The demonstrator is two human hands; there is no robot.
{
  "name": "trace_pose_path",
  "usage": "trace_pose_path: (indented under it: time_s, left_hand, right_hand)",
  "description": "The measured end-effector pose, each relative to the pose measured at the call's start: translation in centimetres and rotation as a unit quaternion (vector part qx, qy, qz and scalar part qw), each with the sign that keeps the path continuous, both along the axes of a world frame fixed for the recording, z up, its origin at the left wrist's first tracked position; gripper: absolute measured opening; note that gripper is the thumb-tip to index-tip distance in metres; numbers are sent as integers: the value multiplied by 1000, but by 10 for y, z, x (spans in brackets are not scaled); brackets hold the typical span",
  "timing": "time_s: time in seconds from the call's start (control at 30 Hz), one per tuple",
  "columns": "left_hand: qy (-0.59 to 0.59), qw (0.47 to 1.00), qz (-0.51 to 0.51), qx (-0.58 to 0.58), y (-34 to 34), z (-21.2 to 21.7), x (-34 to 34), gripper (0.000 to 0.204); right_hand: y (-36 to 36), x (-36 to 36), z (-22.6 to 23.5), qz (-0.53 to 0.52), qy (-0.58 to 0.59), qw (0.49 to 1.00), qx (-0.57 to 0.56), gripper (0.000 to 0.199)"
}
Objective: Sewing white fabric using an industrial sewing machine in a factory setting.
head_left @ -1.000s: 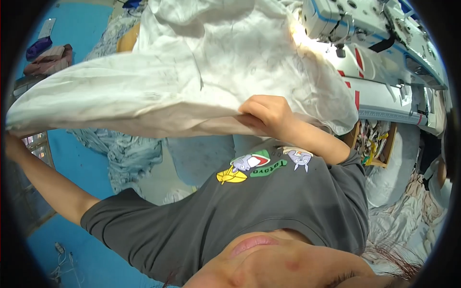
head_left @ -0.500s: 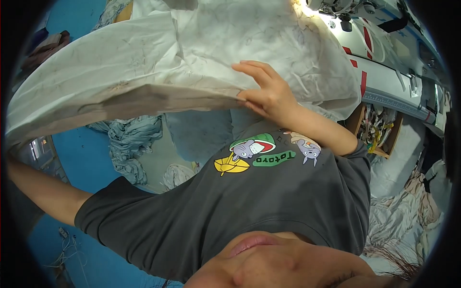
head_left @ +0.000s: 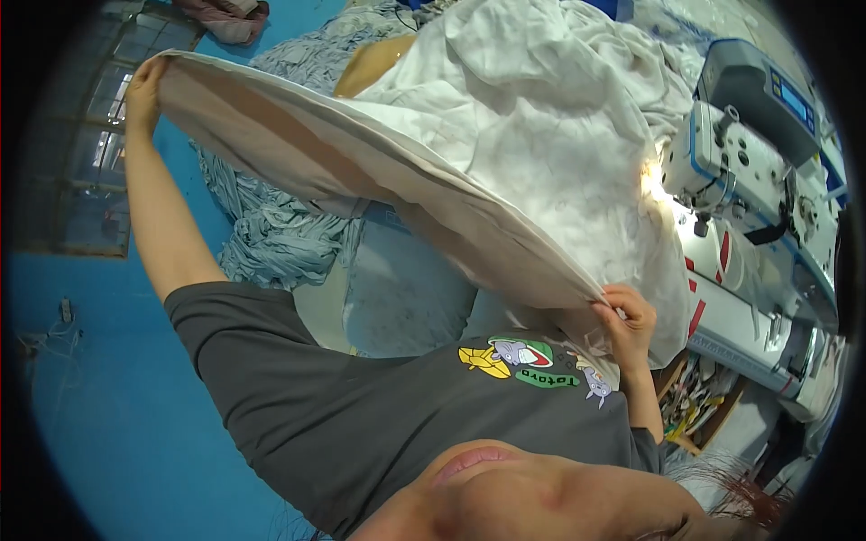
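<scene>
closest to the camera, a person in a dark grey t-shirt [head_left: 361,397] holds a large white cloth [head_left: 505,153] stretched between both hands. at the picture's right the right hand [head_left: 629,320] is closed on one folded corner, fingers curled over the edge, just above the chest. from there the cloth's folded edge runs as a long taut line up toward the picture's upper left, where the left hand [head_left: 144,86] pinches the other end on an outstretched arm. beyond lie pale blue fabric [head_left: 271,234] on the blue floor [head_left: 99,397] and a white sewing machine [head_left: 749,144] at right.
</scene>
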State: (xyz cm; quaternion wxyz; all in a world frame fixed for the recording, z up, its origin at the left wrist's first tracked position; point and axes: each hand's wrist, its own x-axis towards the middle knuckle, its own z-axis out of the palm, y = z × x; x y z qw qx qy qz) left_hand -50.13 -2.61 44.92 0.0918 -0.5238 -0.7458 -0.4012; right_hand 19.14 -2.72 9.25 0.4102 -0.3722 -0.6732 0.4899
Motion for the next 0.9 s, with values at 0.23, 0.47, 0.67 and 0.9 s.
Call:
trace_pose_path:
  time_s: [0.23,0.47,0.67,0.9]
  left_hand:
    - [-78,992,-80,-63,-3,-2,23,26]
    - [-96,987,-84,-102,-7,-17,13,25]
    - [4,993,-68,-100,12,-37,1,34]
    - [-21,994,-8,-108,10,-22,-70,40]
  right_hand:
    - [-5,19,-28,-48,27,996,-68,6]
    - [7,26,-32,-72,12,993,-91,5]
    - [-6,36,-32,-110,-1,986,-129,9]
    - [23,11,-21,-109,20,991,-75,7]
